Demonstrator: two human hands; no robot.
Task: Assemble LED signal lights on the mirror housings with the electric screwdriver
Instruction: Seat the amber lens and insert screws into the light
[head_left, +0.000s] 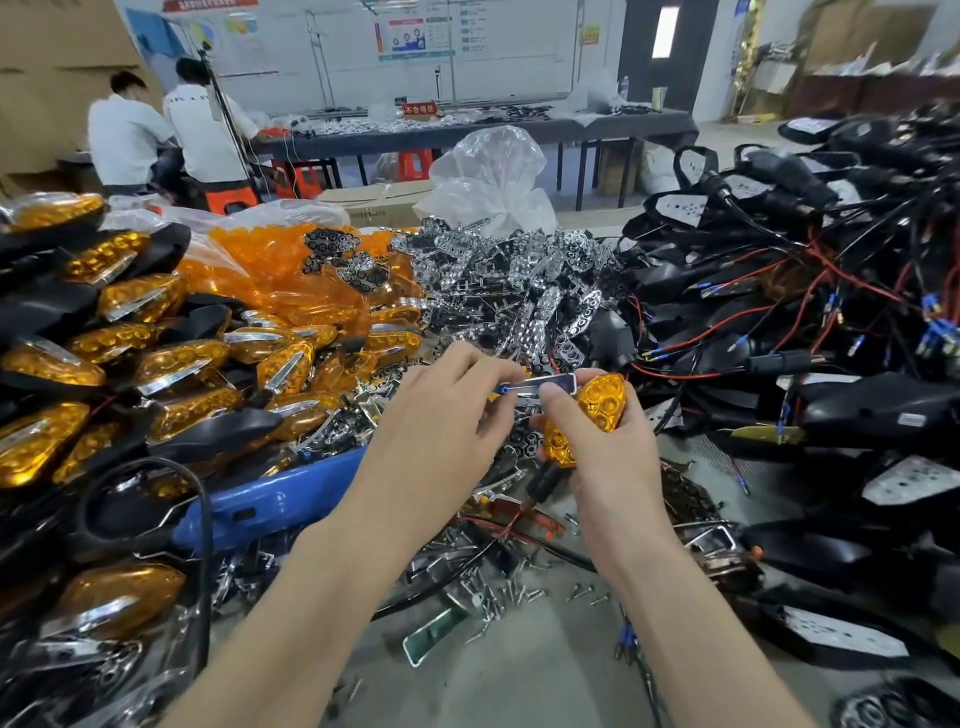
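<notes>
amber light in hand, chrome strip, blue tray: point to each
amber light (605, 402): head view, on its lens face.
chrome strip (556, 382): head view, on its middle.
blue tray (270, 501): head view, on its front rim.

An amber, faceted signal light (605, 402), held tilted, touches a chrome trim strip (553, 383).

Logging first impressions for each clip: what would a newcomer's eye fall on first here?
At the centre, the right hand grips an amber signal light while the left hand pinches a chrome strip right next to it. On the left rises a heap of amber lights. On the right lies a tangle of black mirror housings with red wires, and chrome reflectors pile up behind the hands.
</notes>
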